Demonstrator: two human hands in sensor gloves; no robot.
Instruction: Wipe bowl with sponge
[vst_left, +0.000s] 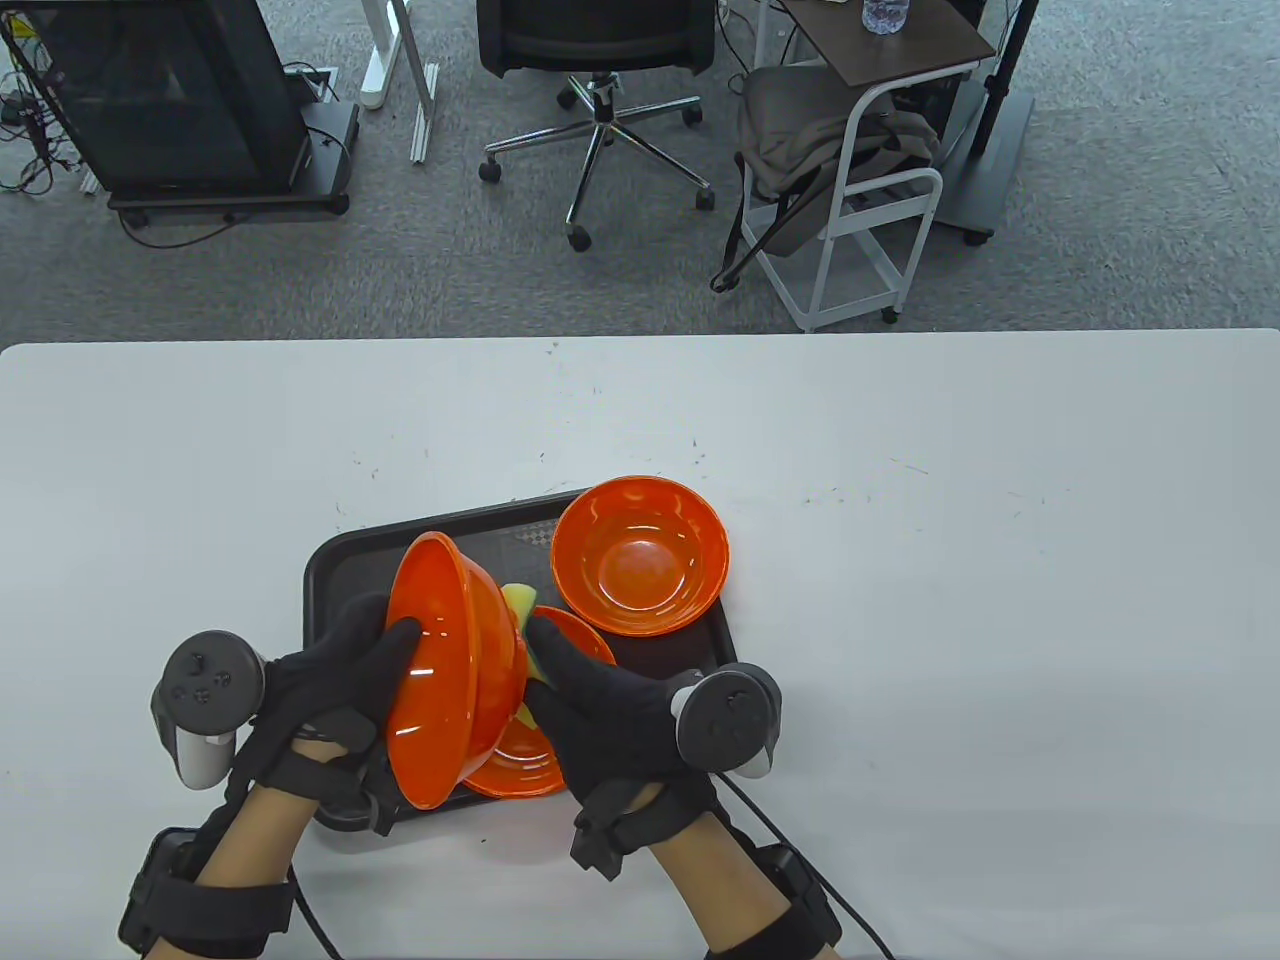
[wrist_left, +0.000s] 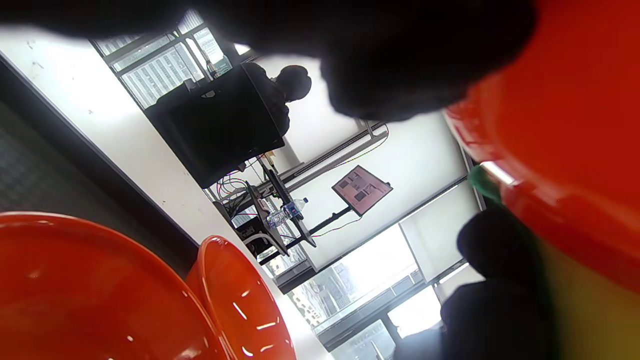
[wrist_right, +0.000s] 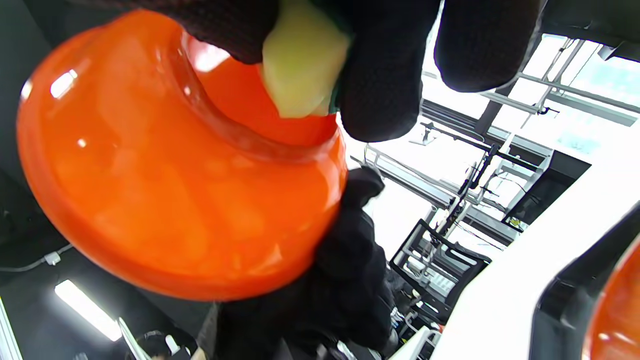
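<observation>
1. Above the near-left part of a black tray (vst_left: 330, 570), the left hand (vst_left: 330, 690) grips an orange bowl (vst_left: 455, 670) tipped on its side, fingers curled over the rim into the hollow.
2. The bowl's mouth faces left toward that hand; its base faces right, with its rim plane running from near to far.
3. The right hand (vst_left: 610, 715) pinches a yellow-green sponge (vst_left: 520, 603) between thumb and fingers, pressing it against the bowl's base, as the right wrist view confirms.
4. A second orange bowl (vst_left: 640, 555) stands upright at the tray's far-right corner.
5. An orange plate (vst_left: 515, 765) lies on the tray beneath the held bowl.
6. The tray rests on a white table (vst_left: 1000, 600).
</observation>
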